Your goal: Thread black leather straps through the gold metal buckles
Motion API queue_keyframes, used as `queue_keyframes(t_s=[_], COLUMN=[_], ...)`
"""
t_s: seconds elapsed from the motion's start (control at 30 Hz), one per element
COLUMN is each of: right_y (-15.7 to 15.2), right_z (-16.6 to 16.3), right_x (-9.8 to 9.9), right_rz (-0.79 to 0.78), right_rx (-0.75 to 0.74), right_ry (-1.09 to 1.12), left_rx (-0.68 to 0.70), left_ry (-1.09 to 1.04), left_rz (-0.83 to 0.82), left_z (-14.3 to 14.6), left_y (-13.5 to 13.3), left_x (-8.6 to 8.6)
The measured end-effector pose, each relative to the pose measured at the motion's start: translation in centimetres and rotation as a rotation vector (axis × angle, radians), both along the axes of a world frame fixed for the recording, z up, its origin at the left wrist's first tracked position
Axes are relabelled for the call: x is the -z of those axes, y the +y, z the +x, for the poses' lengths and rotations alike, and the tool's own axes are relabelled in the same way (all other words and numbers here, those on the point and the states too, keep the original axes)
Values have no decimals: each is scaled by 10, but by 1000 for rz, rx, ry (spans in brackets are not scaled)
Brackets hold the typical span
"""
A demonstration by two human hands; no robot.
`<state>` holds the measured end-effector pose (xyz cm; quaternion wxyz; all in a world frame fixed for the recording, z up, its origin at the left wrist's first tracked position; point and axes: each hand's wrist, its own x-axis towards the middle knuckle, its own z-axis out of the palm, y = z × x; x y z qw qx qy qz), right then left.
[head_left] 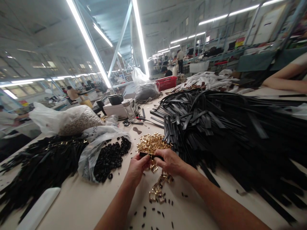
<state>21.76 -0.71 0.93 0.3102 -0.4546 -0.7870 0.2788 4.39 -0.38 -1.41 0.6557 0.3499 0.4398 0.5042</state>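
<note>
A short stretch of black strap runs between my two hands, just in front of a heap of gold buckles. My left hand pinches its left part between thumb and fingers. My right hand has its fingers closed round the right part. Whether a buckle is on the strap I cannot tell, as the fingers cover much of it. Below the hands, more gold buckles lie in a loose trail on the table. Small black bits are scattered nearby.
A large pile of black straps covers the right side. On the left, black loops spill from a plastic bag, beside more black straps. Farther back stand a glass jar and a red basket. Another person's arm rests at right.
</note>
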Motion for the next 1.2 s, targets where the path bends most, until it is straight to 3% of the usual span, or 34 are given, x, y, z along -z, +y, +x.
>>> queue_keyframes(t_s=[0.27, 0.47, 0.77, 1.2], right_y=[-2, 3, 1, -2], right_z=[-11, -2, 5, 11], right_x=[9, 3, -4, -16], right_rz=[-56, -39, -208, -271], right_rx=[124, 186, -110, -187], right_ry=[24, 52, 295, 269], left_rx=[-63, 32, 193, 356], left_ry=[353, 443, 41, -140], left_rz=[303, 461, 110, 32], left_z=[3, 6, -3, -2], left_y=[-2, -12, -11, -17], left_x=[2, -5, -8, -28])
